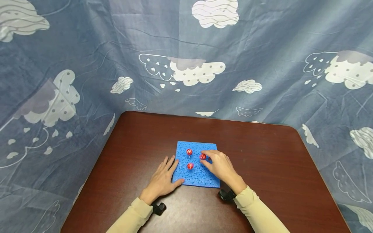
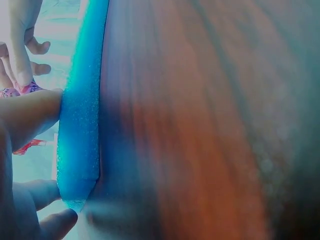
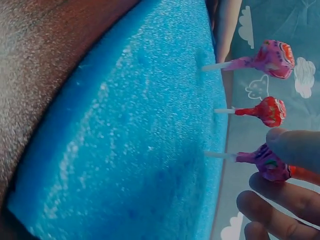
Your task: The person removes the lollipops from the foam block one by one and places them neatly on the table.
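Observation:
A blue foam board (image 1: pixel 201 178) lies on the table with three wrapped lollipops standing in it on white sticks. My right hand (image 1: pixel 220 164) pinches the purple-and-red lollipop (image 3: pixel 269 164) by its wrapped head between thumb and fingers; its stick meets the foam. Beside it, in the right wrist view, stand a red lollipop (image 3: pixel 271 111) and a pink one (image 3: pixel 275 59). My left hand (image 1: pixel 162 180) rests along the board's left side, fingers spread, thumb at the near edge. In the left wrist view its fingertips (image 2: pixel 59 222) touch the foam's side.
The dark brown wooden table (image 1: pixel 262 155) reaches out on all sides of the board. Behind it and to the sides hangs a blue curtain (image 1: pixel 163 38) with white clouds. Each wrist wears a black strap mount (image 1: pixel 158 208).

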`<state>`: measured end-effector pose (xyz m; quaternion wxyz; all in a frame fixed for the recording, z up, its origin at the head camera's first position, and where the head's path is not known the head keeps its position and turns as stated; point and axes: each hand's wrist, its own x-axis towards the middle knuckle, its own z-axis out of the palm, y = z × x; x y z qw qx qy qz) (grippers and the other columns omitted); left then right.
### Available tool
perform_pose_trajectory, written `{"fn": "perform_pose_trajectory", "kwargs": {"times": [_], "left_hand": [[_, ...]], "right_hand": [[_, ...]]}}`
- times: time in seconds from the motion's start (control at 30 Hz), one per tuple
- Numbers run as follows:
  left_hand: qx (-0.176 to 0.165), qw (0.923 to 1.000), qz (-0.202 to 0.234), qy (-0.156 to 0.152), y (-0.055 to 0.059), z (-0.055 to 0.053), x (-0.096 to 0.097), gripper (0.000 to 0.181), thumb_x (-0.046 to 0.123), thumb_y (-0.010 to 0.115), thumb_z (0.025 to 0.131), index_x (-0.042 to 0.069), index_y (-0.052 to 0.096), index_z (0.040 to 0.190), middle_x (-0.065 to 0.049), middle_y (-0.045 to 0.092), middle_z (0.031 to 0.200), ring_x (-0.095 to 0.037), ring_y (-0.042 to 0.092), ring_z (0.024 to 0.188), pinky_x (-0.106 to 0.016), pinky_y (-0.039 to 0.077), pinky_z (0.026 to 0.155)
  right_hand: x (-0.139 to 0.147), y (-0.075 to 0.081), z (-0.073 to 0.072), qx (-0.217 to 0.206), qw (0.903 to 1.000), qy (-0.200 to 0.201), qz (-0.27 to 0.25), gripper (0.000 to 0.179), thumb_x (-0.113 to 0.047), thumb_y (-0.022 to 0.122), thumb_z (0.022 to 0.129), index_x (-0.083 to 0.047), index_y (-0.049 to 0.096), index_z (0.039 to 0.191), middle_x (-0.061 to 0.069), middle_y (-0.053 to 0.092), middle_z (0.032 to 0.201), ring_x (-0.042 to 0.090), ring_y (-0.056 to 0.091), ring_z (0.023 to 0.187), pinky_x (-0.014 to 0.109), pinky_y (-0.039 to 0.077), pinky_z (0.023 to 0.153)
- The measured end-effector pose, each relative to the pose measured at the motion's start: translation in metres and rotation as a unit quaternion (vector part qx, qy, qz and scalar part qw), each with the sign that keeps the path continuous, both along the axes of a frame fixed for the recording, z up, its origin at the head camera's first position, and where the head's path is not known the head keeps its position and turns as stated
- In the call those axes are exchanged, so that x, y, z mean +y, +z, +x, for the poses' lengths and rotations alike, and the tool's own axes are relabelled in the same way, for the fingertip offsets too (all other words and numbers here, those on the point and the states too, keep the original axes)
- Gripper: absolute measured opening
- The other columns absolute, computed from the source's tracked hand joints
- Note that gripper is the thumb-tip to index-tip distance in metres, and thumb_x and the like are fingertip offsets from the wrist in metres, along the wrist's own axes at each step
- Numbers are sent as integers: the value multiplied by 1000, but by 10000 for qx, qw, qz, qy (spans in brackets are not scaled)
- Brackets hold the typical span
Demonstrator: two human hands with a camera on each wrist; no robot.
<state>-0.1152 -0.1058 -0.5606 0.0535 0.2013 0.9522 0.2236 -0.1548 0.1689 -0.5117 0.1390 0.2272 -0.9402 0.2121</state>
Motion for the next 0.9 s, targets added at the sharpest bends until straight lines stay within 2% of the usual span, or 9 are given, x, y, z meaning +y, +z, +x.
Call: {"fn": "perform_pose_trajectory", "kwargs": {"times": [0.2, 0.37, 0.5, 0.6, 0.77, 0.9], "left_hand": [[-17, 10000, 64, -34, 1, 0, 0, 88, 63, 60, 98, 13, 32, 165, -12, 22, 174, -41, 19, 160, -60, 27, 126], [-63, 9999, 73, -29, 0, 0, 0, 88, 63, 59, 98, 13, 31, 165, -11, 22, 174, -41, 18, 160, -60, 26, 126], [-57, 9999, 76, -38, -1, -1, 0, 88, 64, 59, 98, 14, 30, 166, -11, 21, 174, -41, 18, 160, -60, 26, 127], [-46, 10000, 75, -41, -1, -1, 0, 88, 64, 58, 99, 14, 30, 166, -11, 21, 174, -41, 17, 160, -59, 25, 127], [-13, 10000, 56, -43, -3, -1, 0, 88, 64, 58, 99, 14, 29, 166, -11, 21, 174, -41, 18, 160, -59, 25, 127], [-24, 10000, 68, -44, -5, 0, 0, 88, 63, 58, 99, 14, 29, 166, -10, 21, 174, -40, 17, 160, -59, 25, 127]], "right_hand": [[-1, -2, 0, -55, 9999, -45, -103, 41, -23, 89, 84, -9, 78, 120, 10, 79, 113, 26, 77, 99, 45, 64, 83], [1, 1, 1, 102, 9997, -48, -202, 42, -21, 88, 85, -6, 77, 122, 12, 79, 113, 29, 77, 102, 48, 64, 86], [9, 14, 3, 373, 9979, -302, -432, 38, -20, 86, 86, -6, 73, 119, 8, 78, 98, 25, 74, 83, 39, 63, 71], [22, 27, 5, 622, 9953, -436, -606, 33, -18, 86, 86, -7, 71, 113, 4, 71, 86, 18, 64, 69, 32, 53, 58], [55, 38, 7, 903, 9920, -541, -692, 31, -12, 86, 85, -5, 76, 113, 6, 75, 93, 15, 60, 67, 30, 52, 56], [85, 34, 10, 928, 9905, -875, -523, 31, -11, 87, 84, -6, 78, 113, 8, 77, 93, 14, 55, 63, 29, 47, 53]]}}
